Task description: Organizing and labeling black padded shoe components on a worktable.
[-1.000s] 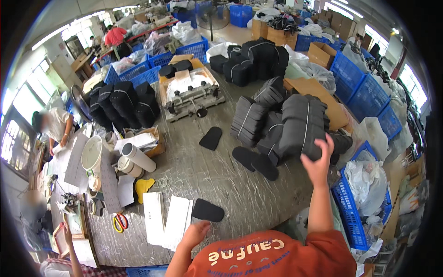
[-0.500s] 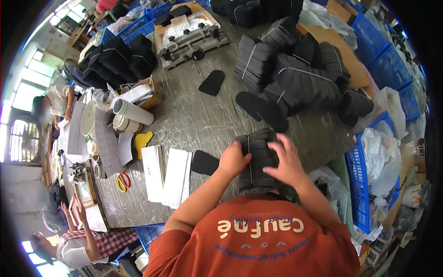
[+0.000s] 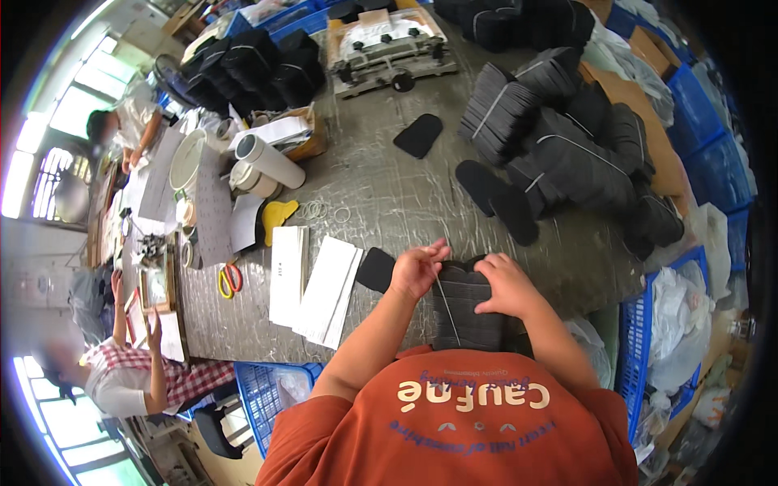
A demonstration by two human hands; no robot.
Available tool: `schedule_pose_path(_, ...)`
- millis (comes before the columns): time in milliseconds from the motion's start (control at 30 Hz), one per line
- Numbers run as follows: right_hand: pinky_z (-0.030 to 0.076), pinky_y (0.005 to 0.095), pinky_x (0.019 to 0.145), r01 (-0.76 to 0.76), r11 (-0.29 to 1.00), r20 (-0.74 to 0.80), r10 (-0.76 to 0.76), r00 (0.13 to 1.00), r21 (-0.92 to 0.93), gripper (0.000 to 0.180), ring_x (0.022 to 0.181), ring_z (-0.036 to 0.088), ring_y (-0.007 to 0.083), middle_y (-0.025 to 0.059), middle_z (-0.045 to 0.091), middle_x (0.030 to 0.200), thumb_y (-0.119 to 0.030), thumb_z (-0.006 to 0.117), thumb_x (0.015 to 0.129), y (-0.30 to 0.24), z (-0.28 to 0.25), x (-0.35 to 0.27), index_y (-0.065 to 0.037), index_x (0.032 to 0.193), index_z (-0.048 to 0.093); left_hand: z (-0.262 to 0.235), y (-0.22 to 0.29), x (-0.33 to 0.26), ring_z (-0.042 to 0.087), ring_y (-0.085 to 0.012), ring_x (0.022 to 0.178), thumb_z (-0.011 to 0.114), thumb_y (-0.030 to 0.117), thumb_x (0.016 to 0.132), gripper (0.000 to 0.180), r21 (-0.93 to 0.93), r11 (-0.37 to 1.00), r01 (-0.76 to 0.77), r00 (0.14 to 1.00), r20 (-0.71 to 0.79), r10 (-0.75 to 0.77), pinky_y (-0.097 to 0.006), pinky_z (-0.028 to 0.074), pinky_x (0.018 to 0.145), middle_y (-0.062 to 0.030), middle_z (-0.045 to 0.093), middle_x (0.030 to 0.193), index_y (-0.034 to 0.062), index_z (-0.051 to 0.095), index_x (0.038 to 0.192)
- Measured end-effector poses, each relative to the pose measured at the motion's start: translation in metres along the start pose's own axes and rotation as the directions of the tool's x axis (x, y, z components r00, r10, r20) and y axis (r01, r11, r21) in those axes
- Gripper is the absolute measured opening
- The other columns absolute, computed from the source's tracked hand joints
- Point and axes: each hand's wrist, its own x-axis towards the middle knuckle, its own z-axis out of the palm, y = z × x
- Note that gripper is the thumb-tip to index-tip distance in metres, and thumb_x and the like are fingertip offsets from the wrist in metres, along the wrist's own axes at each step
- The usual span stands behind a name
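Observation:
A bundle of dark grey insoles (image 3: 470,312) stands on the table right in front of me, its edges showing as ridges. My left hand (image 3: 416,270) is closed on a thin pale rubber band (image 3: 444,300) at the bundle's far left end; the band runs taut down to the near part of the stack. Curled over the far right side of the bundle, my right hand (image 3: 506,285) grips it. A single dark insole (image 3: 375,270) lies beside my left hand. Beyond my right hand two long insoles (image 3: 512,212) overlap.
Banded insole bundles (image 3: 579,158) are piled at the far right. White card stacks (image 3: 328,283), loose rubber bands (image 3: 324,212), scissors (image 3: 230,279) and a white cup (image 3: 271,162) lie leftward. A metal clamp fixture (image 3: 397,65) stands far off. A blue crate (image 3: 636,340) flanks the right; a co-worker (image 3: 134,381) is left.
My left hand has moved from the bundle's left side to its far end, drawing the band outward. The right hand has closed onto the bundle. The view has shifted, moving the table's things rightward.

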Motion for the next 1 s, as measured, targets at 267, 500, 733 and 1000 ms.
schedule_pose_path(267,0.031,0.0503,0.101,-0.396,0.915,-0.133,0.404,0.905,0.082,0.079,0.123,0.037,0.0349,0.0146,0.042,0.129,-0.03,0.083,0.058,0.001,-0.006,-0.043,-0.009,0.124,0.047,-0.055,-0.026,-0.099,0.055,-0.0114,0.055,0.054,0.004,0.082,0.011,0.65,0.61,0.452,0.831,-0.059,-0.553,-0.021,0.042,0.044,-0.007,0.059,0.063,-0.0034,0.061,0.085)
schedule_pose_path(500,0.006,0.0669,0.105,0.098,0.943,0.17,-0.045,0.984,-0.318,0.074,0.138,0.014,0.0352,0.0103,0.027,0.147,-0.039,0.08,0.057,-0.037,0.025,-0.033,-0.027,0.126,0.054,-0.034,-0.022,-0.081,0.052,-0.0076,0.053,0.054,0.017,0.089,0.018,0.724,0.557,0.406,0.902,-0.222,-0.37,-0.02,0.04,0.044,-0.0027,0.06,0.069,0.0025,0.064,0.095)
schedule_pose_path(733,0.007,0.0674,0.105,0.101,0.851,0.0,-0.118,0.993,-0.515,0.071,0.138,0.016,0.0324,0.0097,0.029,0.146,-0.027,0.08,0.06,-0.022,0.02,-0.018,-0.027,0.126,0.054,-0.049,0.111,-0.019,0.053,-0.0357,0.107,0.058,0.008,0.073,0.046,0.914,-0.388,0.12,0.663,0.217,0.716,-0.043,0.042,0.092,-0.0217,0.057,0.115,0.0014,0.055,0.118)
schedule_pose_path(1000,0.016,0.0651,0.104,-0.158,0.966,-0.303,0.091,0.949,-0.206,0.085,0.134,0.015,0.0437,0.0151,0.017,0.147,-0.026,0.082,0.059,0.004,0.038,-0.058,-0.024,0.134,0.042,-0.044,0.054,-0.031,0.044,-0.0307,0.117,0.066,0.001,0.063,0.05,0.524,-0.848,-0.072,0.95,0.294,0.101,-0.043,0.042,0.09,-0.0056,0.053,0.123,0.0135,0.058,0.112)
